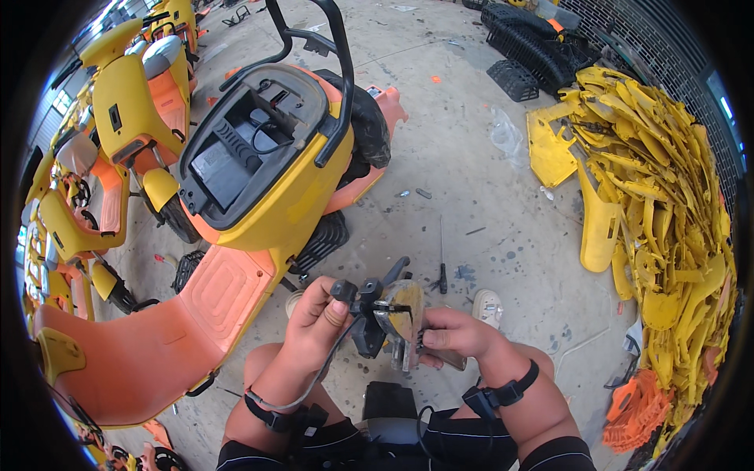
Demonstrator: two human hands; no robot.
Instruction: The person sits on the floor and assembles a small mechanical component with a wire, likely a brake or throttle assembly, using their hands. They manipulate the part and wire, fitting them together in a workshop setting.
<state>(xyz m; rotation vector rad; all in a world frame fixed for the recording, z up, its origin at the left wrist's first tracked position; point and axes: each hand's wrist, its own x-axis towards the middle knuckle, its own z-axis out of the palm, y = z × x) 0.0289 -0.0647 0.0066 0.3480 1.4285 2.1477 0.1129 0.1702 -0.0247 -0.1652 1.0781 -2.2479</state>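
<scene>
My left hand [312,323] is closed round a black plastic fitting [367,334] with knobby ends, its thumb pressed on the near side. My right hand [462,337] grips the far right edge of a dirty, see-through panel [407,302], yellowish on top, that meets the black fitting. Whether the two pieces are joined cannot be made out. A thin grey cable [334,349] runs from beside the fitting down to my left wrist. On the floor ahead lies a screwdriver [442,267] with a dark handle and long shaft.
A yellow and orange scooter [290,196] with its seat compartment exposed stands close on my left. Several more scooters [129,102] line the far left. At right rises a heap of yellow plastic panels [667,196], with orange pieces [638,408] below. Black crates [514,78] lie at the back.
</scene>
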